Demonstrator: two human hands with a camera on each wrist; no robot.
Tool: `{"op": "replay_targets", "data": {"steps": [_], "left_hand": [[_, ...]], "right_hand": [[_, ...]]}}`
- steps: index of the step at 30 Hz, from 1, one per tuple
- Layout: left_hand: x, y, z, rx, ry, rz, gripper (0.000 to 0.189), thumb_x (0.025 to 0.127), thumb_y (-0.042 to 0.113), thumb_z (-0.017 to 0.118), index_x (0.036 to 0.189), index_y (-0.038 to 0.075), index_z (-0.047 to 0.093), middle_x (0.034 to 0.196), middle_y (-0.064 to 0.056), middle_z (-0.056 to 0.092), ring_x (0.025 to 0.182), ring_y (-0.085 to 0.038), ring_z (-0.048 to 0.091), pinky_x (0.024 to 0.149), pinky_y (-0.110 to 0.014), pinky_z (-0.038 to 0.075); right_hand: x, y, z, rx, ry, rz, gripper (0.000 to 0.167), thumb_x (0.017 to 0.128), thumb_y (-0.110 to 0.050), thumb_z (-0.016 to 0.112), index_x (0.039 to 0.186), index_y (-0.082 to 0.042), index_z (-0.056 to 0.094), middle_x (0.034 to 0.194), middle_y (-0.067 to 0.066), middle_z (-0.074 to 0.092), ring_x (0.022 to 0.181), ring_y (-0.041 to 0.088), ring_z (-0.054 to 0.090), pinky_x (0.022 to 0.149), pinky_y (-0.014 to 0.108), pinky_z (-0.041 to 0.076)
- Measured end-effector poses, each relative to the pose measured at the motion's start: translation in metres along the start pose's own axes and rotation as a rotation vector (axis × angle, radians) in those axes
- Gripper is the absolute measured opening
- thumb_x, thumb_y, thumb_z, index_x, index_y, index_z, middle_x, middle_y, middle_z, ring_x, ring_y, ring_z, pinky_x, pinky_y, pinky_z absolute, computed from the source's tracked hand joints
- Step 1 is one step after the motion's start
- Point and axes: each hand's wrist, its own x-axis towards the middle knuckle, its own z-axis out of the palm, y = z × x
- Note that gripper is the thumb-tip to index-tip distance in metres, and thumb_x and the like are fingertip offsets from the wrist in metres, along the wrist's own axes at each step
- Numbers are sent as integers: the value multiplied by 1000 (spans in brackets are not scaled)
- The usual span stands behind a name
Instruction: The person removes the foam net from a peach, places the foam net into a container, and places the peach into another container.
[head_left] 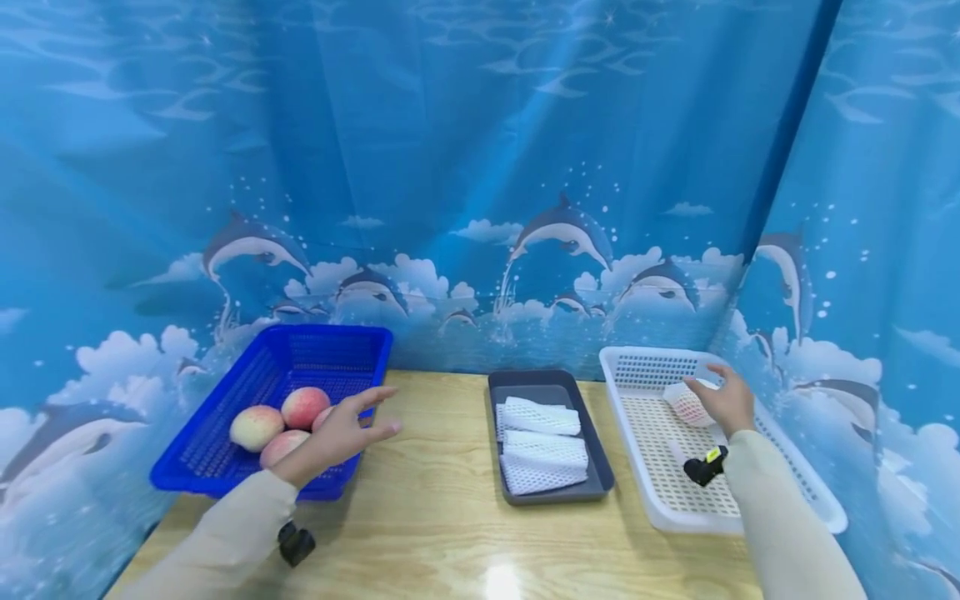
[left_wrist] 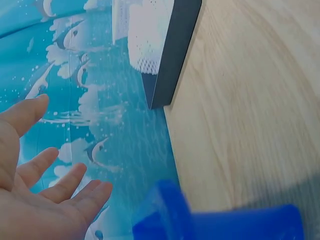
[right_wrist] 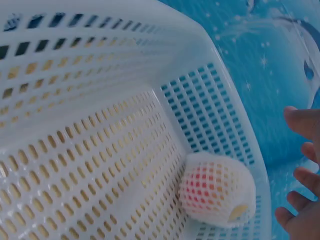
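Note:
My left hand (head_left: 337, 433) hovers at the right side of the blue basket (head_left: 330, 342), its thumb and fingers spread and holding nothing. Several bare peaches (head_left: 257, 428) lie in that basket, one partly hidden behind the hand. Over the far right part of the white basket (head_left: 647, 433), my right hand (head_left: 731, 404) is held with fingers apart, beside a peach in a white foam net (right_wrist: 217, 190). In the right wrist view a gap shows between that hand's fingertips and the netted peach, which rests in the basket's corner.
Between the baskets stands a dark grey tray (head_left: 596, 471) with several white foam nets (head_left: 543, 454) stacked in it. All of these sit on a wooden table (head_left: 442, 500). Behind the table hangs a blue dolphin-print curtain (head_left: 450, 167), which also runs down the right side.

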Motion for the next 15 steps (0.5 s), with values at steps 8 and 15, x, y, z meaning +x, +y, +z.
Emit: {"op": "replay_targets", "data": {"steps": [8, 15], "left_hand": [[-7, 2, 13, -84, -57, 13, 60, 89, 21, 69, 139, -2, 45, 141, -25, 45, 130, -46, 39, 104, -58, 39], [-11, 2, 23, -141, -106, 2, 60, 89, 19, 69, 140, -2, 44, 143, -23, 44, 132, -44, 37, 106, -58, 37]], "right_hand": [[4, 20, -2, 8, -58, 26, 79, 95, -42, 53, 148, 7, 20, 151, 35, 15, 135, 55, 18, 104, 68, 29], [3, 30, 10, 154, -107, 89, 90, 94, -41, 57, 151, 4, 4, 154, 33, 0, 138, 54, 9, 107, 68, 23]]}}
